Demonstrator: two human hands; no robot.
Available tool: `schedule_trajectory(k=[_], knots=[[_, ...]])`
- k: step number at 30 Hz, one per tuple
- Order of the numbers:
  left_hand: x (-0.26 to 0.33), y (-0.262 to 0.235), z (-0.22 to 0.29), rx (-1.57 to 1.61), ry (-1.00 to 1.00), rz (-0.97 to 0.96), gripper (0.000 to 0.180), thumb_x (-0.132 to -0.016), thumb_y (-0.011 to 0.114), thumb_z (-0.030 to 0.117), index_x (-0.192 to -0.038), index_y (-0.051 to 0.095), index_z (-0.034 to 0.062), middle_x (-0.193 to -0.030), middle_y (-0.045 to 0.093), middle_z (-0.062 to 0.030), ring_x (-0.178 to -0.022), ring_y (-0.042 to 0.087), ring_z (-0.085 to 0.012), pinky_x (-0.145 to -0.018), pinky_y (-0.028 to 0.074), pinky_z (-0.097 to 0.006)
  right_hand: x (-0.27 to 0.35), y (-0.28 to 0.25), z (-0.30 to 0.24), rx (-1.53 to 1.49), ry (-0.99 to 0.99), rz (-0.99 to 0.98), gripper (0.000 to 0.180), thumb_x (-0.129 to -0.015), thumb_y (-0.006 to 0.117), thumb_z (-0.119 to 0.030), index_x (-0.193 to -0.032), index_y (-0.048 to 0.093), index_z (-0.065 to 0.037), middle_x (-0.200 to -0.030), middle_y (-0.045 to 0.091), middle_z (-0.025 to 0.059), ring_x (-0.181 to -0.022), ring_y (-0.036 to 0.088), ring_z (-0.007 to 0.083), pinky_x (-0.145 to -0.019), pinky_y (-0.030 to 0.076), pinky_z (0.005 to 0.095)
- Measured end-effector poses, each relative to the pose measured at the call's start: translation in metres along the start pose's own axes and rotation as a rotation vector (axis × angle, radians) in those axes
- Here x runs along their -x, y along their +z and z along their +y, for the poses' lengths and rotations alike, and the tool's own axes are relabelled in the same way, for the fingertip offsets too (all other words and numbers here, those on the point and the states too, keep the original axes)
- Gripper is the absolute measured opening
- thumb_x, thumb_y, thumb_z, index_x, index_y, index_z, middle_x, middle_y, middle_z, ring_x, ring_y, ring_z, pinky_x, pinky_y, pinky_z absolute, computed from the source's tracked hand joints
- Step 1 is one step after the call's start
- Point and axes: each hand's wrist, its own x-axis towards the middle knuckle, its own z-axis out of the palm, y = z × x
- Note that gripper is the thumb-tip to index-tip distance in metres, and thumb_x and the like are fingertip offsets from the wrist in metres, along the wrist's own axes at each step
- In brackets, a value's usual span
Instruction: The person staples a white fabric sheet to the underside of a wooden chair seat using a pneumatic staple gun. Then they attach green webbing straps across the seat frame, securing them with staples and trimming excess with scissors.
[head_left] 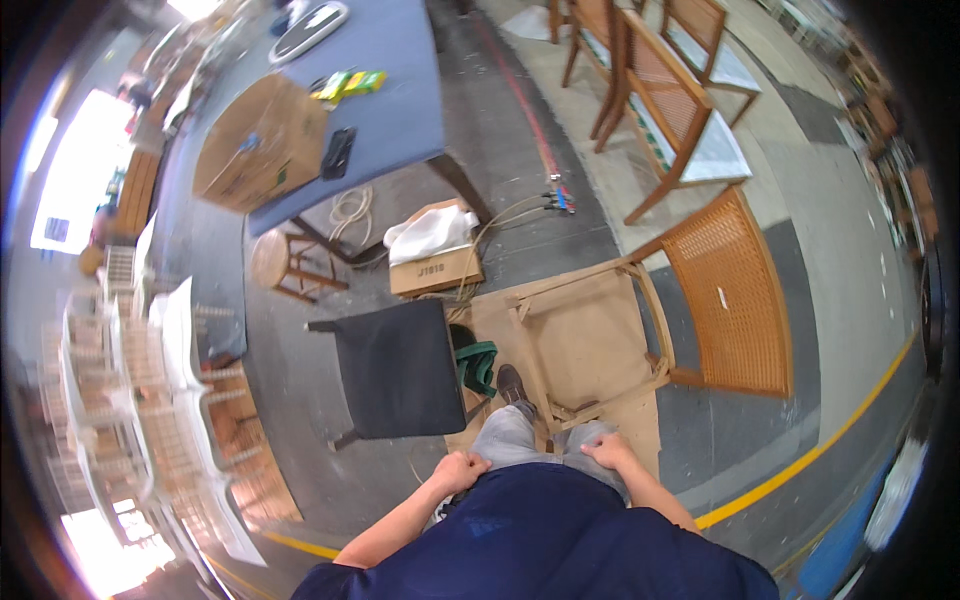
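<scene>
Chair (728, 295) before me.
My left hand (460, 471) and right hand (608, 451) curl at grey trousers (505, 437); I can't tell their grip.

The top edge cut off the worktop (400, 130), and the bottom edge cut off the blue shirt (530, 545). A white sheet (428, 235) hid part of a small box (432, 274). The black seat (395, 368) hid some green cloth (480, 362). Things on the far right (890, 150) looked too blurry to name.

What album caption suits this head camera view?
Left hand and right hand rest by grey-trousered thighs, near a cane-backed wooden chair frame on brown sheeting and a black-covered seat.
</scene>
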Motion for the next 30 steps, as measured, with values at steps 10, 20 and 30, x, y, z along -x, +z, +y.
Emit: schedule_trajectory(k=[10,20,30], knots=[[-0.012,-0.035,-0.011,-0.385,0.314,-0.115,0.038,-0.106,0.059,0.041,-0.103,0.068,0.0049,-0.094,0.071,-0.0233,-0.094,0.071,-0.0398,-0.081,0.053,-0.049,0.071,0.114,-0.031,-0.613,0.136,0.018,0.053,-0.091,0.072,-0.06,-0.111,0.08,-0.011,-0.111,0.078,0.0187,-0.109,0.073,0.0358,-0.096,0.056,0.0465],[0.032,-0.119,0.021,-0.54,0.256,-0.206,0.031,-0.107,0.06,0.037,-0.103,0.067,0.0067,-0.084,0.07,-0.0192,-0.085,0.07,-0.0387,-0.077,0.053,-0.047,0.031,0.113,-0.057,-0.596,0.122,-0.01,0.048,-0.094,0.069,-0.054,-0.116,0.079,-0.013,-0.116,0.077,0.0171,-0.114,0.071,0.0383,-0.097,0.055,0.0513],[-0.275,-0.133,0.109,-1.055,0.717,-0.197,0.034,-0.099,0.068,0.034,-0.12,0.065,0.0077,-0.109,0.071,-0.0232,-0.108,0.069,-0.0438,-0.088,0.055,-0.057,-0.119,0.18,-0.14,-0.777,0.198,0.064,0.048,-0.096,0.065,-0.048,-0.117,0.076,-0.006,-0.113,0.077,0.0211,-0.108,0.073,0.0364,-0.092,0.057,0.0513]])
